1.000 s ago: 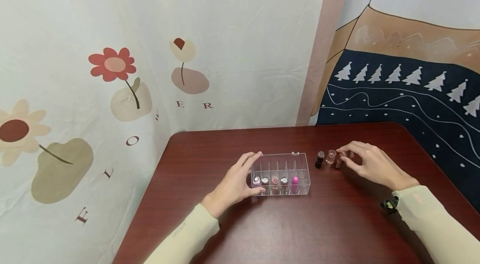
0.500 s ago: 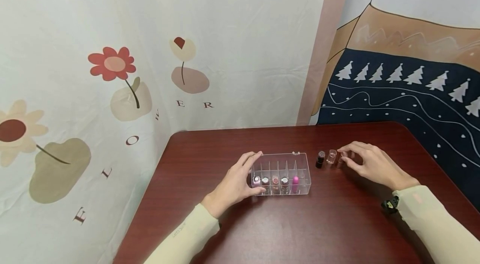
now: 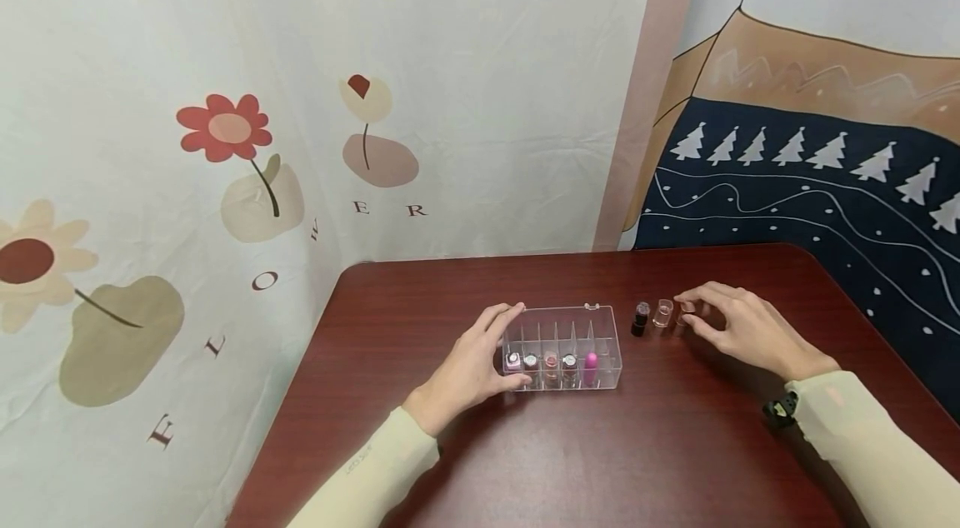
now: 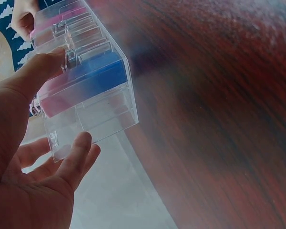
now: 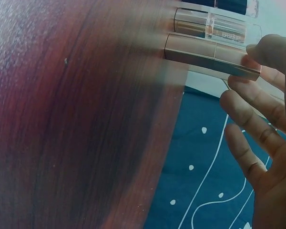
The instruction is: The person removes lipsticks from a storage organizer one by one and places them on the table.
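One bronze lipstick (image 5: 190, 47), pinched by our right hand (image 3: 738, 332), stood on the counter (image 3: 555, 453) right of the clear organizer (image 3: 562, 326), whose left end our left hand (image 3: 468, 357) gripped. A light, upright hold, we judged, best spared the neighbouring tube (image 5: 193, 23) a knock.

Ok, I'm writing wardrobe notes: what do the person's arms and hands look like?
The left sleeve and right sleeve are long and pale yellow-green; the left bears small dark lettering I can't read. A black wrist device shows by the right cuff. The left hand and right hand wear no gloves.
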The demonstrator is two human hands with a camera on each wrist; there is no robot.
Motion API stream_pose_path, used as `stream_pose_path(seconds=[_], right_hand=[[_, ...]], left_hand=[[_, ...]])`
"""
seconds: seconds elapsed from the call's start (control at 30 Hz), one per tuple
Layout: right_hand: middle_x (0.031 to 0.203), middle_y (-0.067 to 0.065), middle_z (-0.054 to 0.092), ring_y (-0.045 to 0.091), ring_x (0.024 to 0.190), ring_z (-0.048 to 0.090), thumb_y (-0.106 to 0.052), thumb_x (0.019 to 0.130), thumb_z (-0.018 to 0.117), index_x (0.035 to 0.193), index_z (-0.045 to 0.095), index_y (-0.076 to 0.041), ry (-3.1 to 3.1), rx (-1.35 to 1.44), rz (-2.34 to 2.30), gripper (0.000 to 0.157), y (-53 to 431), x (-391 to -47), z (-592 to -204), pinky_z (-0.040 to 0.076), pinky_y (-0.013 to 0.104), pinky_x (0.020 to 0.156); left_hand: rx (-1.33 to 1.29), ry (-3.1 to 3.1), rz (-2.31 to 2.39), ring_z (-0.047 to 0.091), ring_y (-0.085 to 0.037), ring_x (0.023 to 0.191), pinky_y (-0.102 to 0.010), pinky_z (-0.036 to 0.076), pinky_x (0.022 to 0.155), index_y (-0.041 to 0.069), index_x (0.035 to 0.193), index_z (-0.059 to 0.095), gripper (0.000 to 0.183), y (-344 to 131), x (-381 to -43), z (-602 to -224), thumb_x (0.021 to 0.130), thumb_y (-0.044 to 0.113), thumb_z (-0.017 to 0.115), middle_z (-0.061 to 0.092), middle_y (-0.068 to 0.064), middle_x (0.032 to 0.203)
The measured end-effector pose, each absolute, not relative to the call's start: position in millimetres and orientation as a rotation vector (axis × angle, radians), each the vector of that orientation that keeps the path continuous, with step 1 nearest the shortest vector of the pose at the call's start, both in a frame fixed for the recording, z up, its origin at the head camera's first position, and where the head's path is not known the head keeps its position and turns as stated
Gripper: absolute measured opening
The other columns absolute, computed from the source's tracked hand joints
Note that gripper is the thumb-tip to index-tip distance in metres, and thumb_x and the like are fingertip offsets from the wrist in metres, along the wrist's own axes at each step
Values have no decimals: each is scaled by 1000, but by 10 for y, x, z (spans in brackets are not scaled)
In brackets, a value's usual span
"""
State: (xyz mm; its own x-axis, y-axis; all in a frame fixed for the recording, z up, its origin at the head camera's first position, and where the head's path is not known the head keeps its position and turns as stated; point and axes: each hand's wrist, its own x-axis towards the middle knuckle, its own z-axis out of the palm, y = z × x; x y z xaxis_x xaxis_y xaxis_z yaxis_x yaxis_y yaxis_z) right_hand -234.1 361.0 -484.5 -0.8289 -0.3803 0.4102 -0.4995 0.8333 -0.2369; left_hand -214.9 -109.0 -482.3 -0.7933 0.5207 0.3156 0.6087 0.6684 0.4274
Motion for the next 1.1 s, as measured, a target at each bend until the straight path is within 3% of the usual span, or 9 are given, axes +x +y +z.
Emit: stream_pose_path(seconds=[0.1, 0.23, 0.3, 0.4, 0.53, 0.73, 1.1], right_hand=[[122, 0, 82, 10, 94, 67, -16, 93, 98, 135, 81, -24, -2649, 665, 476, 46, 3609, -2343, -4845, 65, 34, 75], [126, 2, 82, 15, 98, 72, -16, 91, 98, 136, 81, -24, -2621, 672, 460, 49, 3604, -2344, -4850, 70, 49, 83], [128, 4, 82, 19, 104, 74, -15, 91, 98, 137, 81, -24, -2611, 673, 463, 49, 3597, -2337, -4850, 68, 58, 91], [131, 6, 81, 26, 114, 75, -14, 91, 97, 137, 81, -23, -2596, 677, 479, 49, 3579, -2326, -4843, 63, 63, 98], [133, 5, 81, 27, 122, 72, -14, 91, 97, 136, 82, -23, -2565, 687, 482, 48, 3539, -2313, -4821, 57, 58, 100], [134, 3, 80, 23, 120, 70, -16, 90, 98, 138, 81, -24, -2533, 709, 474, 51, 3473, -2278, -4765, 50, 45, 96], [131, 1, 81, 21, 119, 70, -16, 87, 99, 136, 83, -24, -2468, 774, 459, 53, 3350, -2247, -4683, 49, 39, 95]], left_hand=[[-925, -2716, -788, 80, -19, 100, -44, 69, 108, 11, 177, 47, 116, -1090, -2151, -4825, 81, 30, 110, 57, -17, 167], [-924, -2718, -789, 80, -19, 100, -43, 69, 108, 11, 177, 47, 116, -1090, -2155, -4830, 81, 30, 110, 57, -17, 167], [-923, -2720, -789, 80, -19, 100, -44, 69, 108, 12, 177, 47, 116, -1089, -2156, -4832, 81, 30, 110, 57, -17, 168], [-922, -2724, -790, 80, -20, 101, -45, 69, 109, 12, 177, 47, 116, -1088, -2157, -4836, 81, 30, 110, 57, -17, 168], [-922, -2727, -795, 80, -19, 100, -45, 69, 108, 12, 177, 46, 116, -1086, -2160, -4840, 82, 30, 110, 57, -17, 168], [-924, -2723, -779, 80, -20, 101, -44, 69, 109, 11, 177, 47, 116, -1086, -2174, -4847, 81, 30, 110, 57, -17, 168], [-916, -2728, -788, 79, -19, 100, -45, 68, 109, 13, 177, 47, 116, -1089, -2170, -4848, 82, 30, 110, 57, -15, 168]])
